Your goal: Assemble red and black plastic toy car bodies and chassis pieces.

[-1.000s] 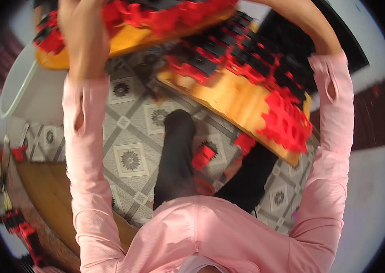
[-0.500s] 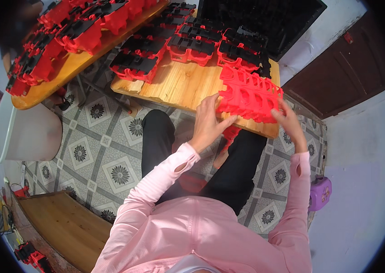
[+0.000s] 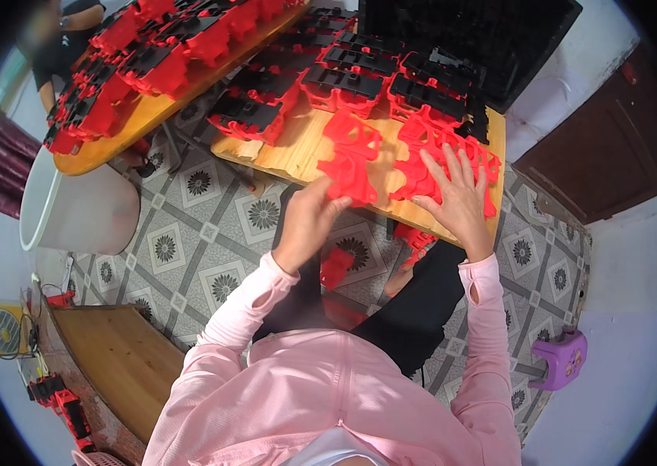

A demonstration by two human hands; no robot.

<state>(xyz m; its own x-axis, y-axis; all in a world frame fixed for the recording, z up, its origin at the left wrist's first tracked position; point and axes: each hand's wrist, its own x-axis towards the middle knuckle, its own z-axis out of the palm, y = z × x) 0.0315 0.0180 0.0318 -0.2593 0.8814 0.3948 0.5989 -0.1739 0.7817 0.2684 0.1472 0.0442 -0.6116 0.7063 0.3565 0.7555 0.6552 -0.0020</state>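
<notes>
My left hand (image 3: 305, 223) is closed on the near corner of a red plastic frame (image 3: 350, 167) with cut-out openings, which lies at the front of the wooden table (image 3: 282, 151). Part of its grip is hidden behind the fingers. To the right, more red plastic frames (image 3: 414, 175) sit close together at the table's front right corner. My right hand (image 3: 459, 198) lies over them with fingers spread, touching their top. A gap of bare wood separates the left frame from the others.
Behind stand rows of red housings with black tops (image 3: 344, 78), and a dark screen (image 3: 460, 46). A second table (image 3: 80, 159) at left bears several more. A white tub (image 3: 84, 206), a wooden bench (image 3: 115, 361) and a purple stool (image 3: 561, 361) stand around. Another person (image 3: 72, 39) is at far left.
One red frame has come away leftward from the group, with my left hand on it. My right hand has moved from the group's right side onto its top. The view has shifted slightly.
</notes>
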